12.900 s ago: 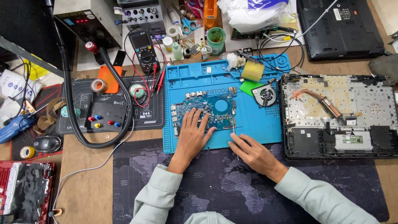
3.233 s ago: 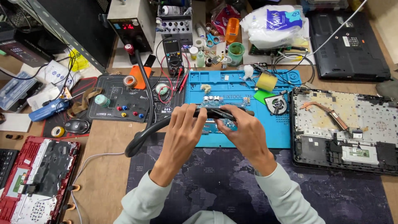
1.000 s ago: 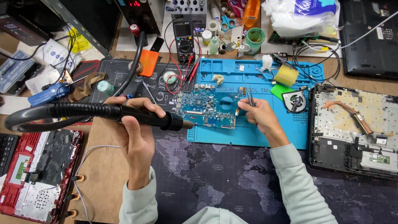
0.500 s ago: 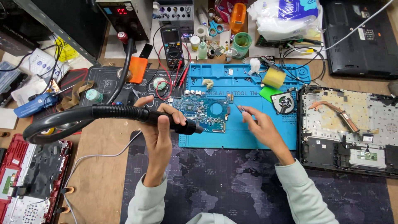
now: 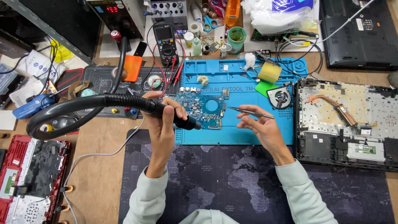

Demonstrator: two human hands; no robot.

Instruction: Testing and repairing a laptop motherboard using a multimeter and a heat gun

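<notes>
One hot-air wand (image 5: 166, 113), one tweezers (image 5: 250, 112)

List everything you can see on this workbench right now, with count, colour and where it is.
circuit board: one, blue, on the work mat's left part
work mat: one, blue, centre of the bench
hot-air handpiece: one, black, on a looping black hose, nozzle over the circuit board
tweezers: one, dark metal, above the work mat
cooling fan: one, black, work mat's right edge
sponge: one, yellow, top right of the work mat
multimeter: one, black, behind the work mat
opened laptop base: one, grey, right side
closed laptop: one, black, top right
desk mat: one, dark map print, near edge
left hand: gripping the hot-air handpiece
right hand: holding the tweezers
</notes>
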